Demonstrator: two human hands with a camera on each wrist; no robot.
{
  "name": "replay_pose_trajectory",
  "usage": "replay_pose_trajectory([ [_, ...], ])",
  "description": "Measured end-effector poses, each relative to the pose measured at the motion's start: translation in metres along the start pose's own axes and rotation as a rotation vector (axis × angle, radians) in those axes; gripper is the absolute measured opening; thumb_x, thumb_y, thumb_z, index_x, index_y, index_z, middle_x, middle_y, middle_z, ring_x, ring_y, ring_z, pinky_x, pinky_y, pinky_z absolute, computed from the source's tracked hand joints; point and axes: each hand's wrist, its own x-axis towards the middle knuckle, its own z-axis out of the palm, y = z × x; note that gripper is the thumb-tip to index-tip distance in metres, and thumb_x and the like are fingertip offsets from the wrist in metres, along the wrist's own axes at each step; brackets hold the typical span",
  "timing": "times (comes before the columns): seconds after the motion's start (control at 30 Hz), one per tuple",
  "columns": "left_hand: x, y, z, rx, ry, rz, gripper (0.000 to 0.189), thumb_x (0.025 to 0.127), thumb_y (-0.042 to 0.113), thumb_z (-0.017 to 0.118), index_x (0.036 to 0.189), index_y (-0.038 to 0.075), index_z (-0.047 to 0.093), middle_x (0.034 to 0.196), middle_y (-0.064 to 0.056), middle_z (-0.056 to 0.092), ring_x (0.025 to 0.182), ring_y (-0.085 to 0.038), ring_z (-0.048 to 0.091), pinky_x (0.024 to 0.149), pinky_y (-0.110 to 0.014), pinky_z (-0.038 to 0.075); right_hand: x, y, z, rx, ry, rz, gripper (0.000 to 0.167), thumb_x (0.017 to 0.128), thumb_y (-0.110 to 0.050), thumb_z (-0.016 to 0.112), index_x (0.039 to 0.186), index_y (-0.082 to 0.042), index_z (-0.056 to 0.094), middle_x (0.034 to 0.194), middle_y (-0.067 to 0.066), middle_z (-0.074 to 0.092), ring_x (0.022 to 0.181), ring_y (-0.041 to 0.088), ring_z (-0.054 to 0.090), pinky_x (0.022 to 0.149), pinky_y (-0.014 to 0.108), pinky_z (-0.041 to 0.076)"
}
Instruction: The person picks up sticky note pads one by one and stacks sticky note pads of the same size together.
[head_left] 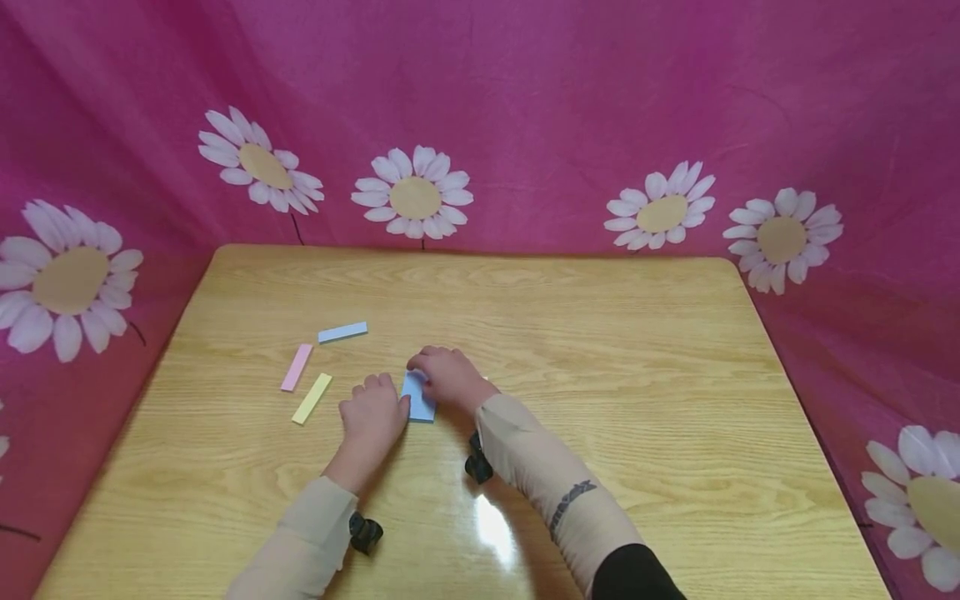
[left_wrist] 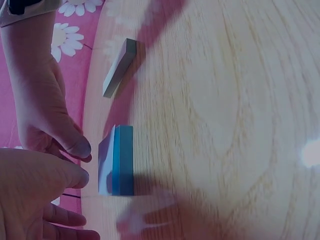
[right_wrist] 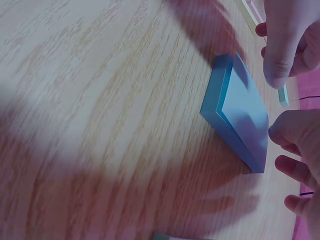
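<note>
A blue sticky-note pad [head_left: 417,403] lies on the table between the two hands. Its top sheet [right_wrist: 245,107] stands slightly raised along one edge in the right wrist view. My left hand [head_left: 373,414] is at the pad's left side, thumb tip close to its edge, fingers loosely bent. From the right, my right hand [head_left: 453,379] reaches over the pad's far part, covering some of it. Its thumb [right_wrist: 287,129] comes right up to the pad's far edge. Nothing shows between the fingers of either hand.
Left of the hands lie narrow strips: a light blue one [head_left: 342,332], a pink one [head_left: 297,367] and a yellow one [head_left: 312,399]. Another small block [left_wrist: 120,67], mostly hidden by the right arm in the head view, lies beyond the pad. A pink flowered cloth [head_left: 525,125] surrounds the wooden table [head_left: 637,350].
</note>
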Motion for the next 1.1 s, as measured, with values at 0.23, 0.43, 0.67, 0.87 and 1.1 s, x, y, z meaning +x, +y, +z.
replay_pose_trajectory([
  [0.23, 0.001, -0.007, 0.003, -0.008, -0.035, -0.01, 0.044, 0.085, 0.035, 0.055, 0.103, -0.005, 0.053, 0.089, -0.019, 0.053, 0.084, -0.035, 0.052, 0.069, -0.051, 0.042, 0.003, 0.0, 0.007, 0.052, -0.018, 0.007, 0.034, 0.082, -0.012, 0.057, 0.117, -0.013, 0.058, 0.114, 0.005, 0.055, 0.098, 0.019, 0.052, 0.085, 0.035, 0.041],
  [0.43, -0.001, -0.01, 0.003, -0.005, -0.039, -0.012, 0.044, 0.085, 0.035, 0.055, 0.102, -0.005, 0.053, 0.089, -0.019, 0.053, 0.084, -0.035, 0.053, 0.07, -0.053, 0.041, 0.003, -0.001, 0.01, 0.067, -0.032, 0.023, 0.034, 0.083, -0.013, 0.056, 0.117, -0.013, 0.058, 0.114, 0.004, 0.055, 0.097, 0.019, 0.052, 0.084, 0.034, 0.04],
  [0.67, -0.002, -0.012, 0.002, -0.006, -0.026, -0.006, 0.043, 0.085, 0.035, 0.055, 0.101, -0.005, 0.054, 0.09, -0.02, 0.053, 0.086, -0.038, 0.052, 0.073, -0.057, 0.037, 0.004, -0.003, 0.009, 0.064, -0.01, 0.009, 0.033, 0.084, -0.014, 0.055, 0.117, -0.014, 0.058, 0.114, 0.004, 0.056, 0.097, 0.018, 0.052, 0.084, 0.033, 0.041],
  [0.87, 0.001, -0.013, 0.002, -0.001, -0.01, 0.005, 0.043, 0.085, 0.035, 0.055, 0.101, -0.005, 0.054, 0.091, -0.02, 0.054, 0.087, -0.038, 0.053, 0.077, -0.06, 0.035, 0.002, -0.003, 0.006, 0.055, -0.003, 0.02, 0.032, 0.084, -0.014, 0.056, 0.116, -0.014, 0.059, 0.114, 0.003, 0.056, 0.099, 0.018, 0.052, 0.084, 0.033, 0.041],
  [1.1, 0.003, -0.018, 0.0, 0.011, -0.012, 0.0, 0.044, 0.085, 0.036, 0.055, 0.101, -0.005, 0.054, 0.091, -0.019, 0.055, 0.086, -0.038, 0.054, 0.078, -0.058, 0.034, 0.002, -0.002, 0.006, 0.026, 0.029, 0.003, 0.032, 0.083, -0.013, 0.055, 0.114, -0.014, 0.06, 0.112, 0.003, 0.057, 0.1, 0.019, 0.053, 0.082, 0.035, 0.041],
])
